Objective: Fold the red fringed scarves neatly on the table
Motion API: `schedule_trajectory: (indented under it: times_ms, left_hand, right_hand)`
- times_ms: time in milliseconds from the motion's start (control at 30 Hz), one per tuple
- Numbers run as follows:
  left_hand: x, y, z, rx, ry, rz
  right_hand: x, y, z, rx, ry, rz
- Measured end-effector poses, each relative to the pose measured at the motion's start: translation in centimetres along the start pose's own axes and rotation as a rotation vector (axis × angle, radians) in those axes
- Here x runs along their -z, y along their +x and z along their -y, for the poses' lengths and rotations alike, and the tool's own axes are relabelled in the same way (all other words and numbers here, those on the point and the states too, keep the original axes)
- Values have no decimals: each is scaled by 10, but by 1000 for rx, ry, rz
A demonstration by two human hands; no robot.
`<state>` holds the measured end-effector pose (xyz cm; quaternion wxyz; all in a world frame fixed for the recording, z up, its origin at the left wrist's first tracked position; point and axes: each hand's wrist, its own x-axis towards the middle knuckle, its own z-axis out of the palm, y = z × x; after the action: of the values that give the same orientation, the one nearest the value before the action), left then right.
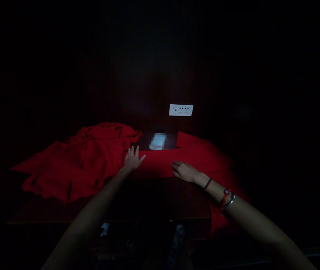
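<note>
A long red cloth (pixel 156 164), fringed like a scarf, stretches across the dark table and hangs over its right side. My left hand (pixel 132 159) lies on the flat strip with its fingers spread, beside the crumpled part of the cloth. Farther right, my right hand (pixel 185 171) rests on the same strip, fingers stretched out to the left. Neither hand grasps anything that I can see. To the left, red cloth (pixel 83 161) lies in a loose heap with fringe showing. Whether it is one piece with the flat strip I cannot tell.
A blurred, pale rectangular thing (pixel 158 141) lies on the table behind the strip. On the dark wall sits a white socket plate (pixel 181 110). The table's front edge (pixel 148 219) runs below my hands. Dim items show underneath; most surroundings are too dark to make out.
</note>
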<state>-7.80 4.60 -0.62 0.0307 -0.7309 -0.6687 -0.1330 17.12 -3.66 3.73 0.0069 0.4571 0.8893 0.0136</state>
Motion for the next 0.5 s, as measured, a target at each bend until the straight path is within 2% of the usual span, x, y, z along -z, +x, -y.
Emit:
schedule_trajectory:
  times_ms: [67, 133, 267, 400, 500]
  left_hand:
    - [4, 3, 10, 5, 20, 134]
    - [10, 8, 13, -15, 23, 219]
    - [26, 28, 10, -96, -119, 275]
    - [37, 50, 9, -199, -304, 424]
    - [37, 63, 6, -244, -404, 471]
  right_hand:
    - [6, 1, 0, 20, 8, 22]
    - [11, 4, -1, 72, 19, 27]
    - [12, 9, 2, 174, -34, 18]
    - [9, 11, 6, 137, -161, 3]
    - [5, 10, 7, 117, -224, -72]
